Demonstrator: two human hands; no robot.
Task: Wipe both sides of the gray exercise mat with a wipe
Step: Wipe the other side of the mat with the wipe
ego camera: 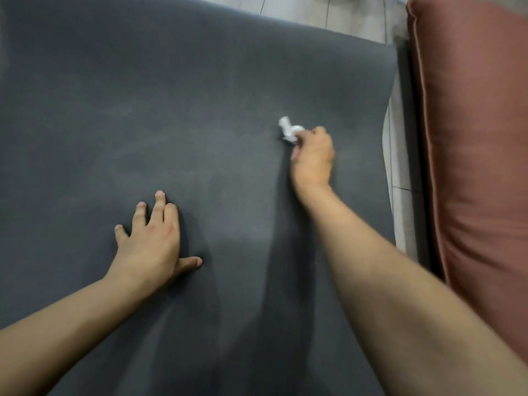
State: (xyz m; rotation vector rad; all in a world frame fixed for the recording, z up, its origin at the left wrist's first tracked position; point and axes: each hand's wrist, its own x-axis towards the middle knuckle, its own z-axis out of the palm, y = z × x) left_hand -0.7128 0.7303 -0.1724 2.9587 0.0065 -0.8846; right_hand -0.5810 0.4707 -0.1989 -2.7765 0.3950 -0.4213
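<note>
The mat (143, 110) lies spread on the floor (357, 18), mid-wipe on its upward side: the right hand (313, 155) grips a balled wipe (288, 131) near its right edge, the left hand (151, 241) presses flat with straight fingers, and the next stroke likely needs steady pressure.

No readable text, label or number shows anywhere.

L forearm (57, 324) & R forearm (385, 267) are shown bare from wrist to frame edge. Short, trimmed nails w/ pale tips are seen on L hand (148, 244). R hand (313, 158) is slightly blurred; its nails can't be made out.
</note>
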